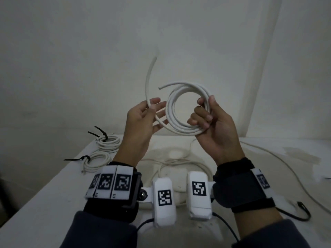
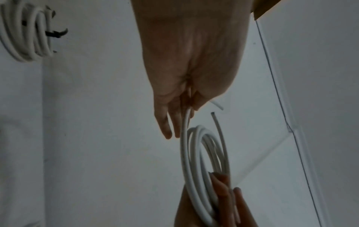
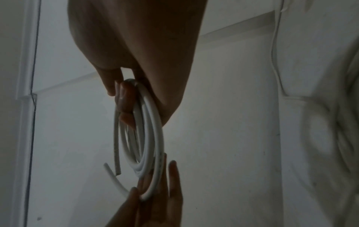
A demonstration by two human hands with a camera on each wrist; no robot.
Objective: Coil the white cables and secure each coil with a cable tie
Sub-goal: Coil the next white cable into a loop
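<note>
The right hand (image 1: 213,122) grips one side of the white cable coil (image 1: 186,111), fingers curled through the ring and thumb laid over the outside, so the turns stay stacked and cannot spring apart. The coil is held up in the air above the table (image 1: 53,203), facing the person, probably so the last turn can be laid on in plain sight. The left hand (image 1: 145,120) holds the free tail (image 1: 149,77) between thumb and fingers, the other fingers spread loosely behind the coil's left side; the tail arcs upward from there. A second cut end (image 1: 159,88) juts out at the top of the ring.

The cable is smooth, round and stiff enough to keep a clean circle of several turns and stand up unsupported.

Near the table's far left corner lie two finished coils (image 1: 107,141) (image 1: 96,161), each cinched by a thin black cable tie (image 1: 101,133) with its tail sticking out. Loose cable (image 1: 279,159) trails across the table's right side, and more lies below the hands.
</note>
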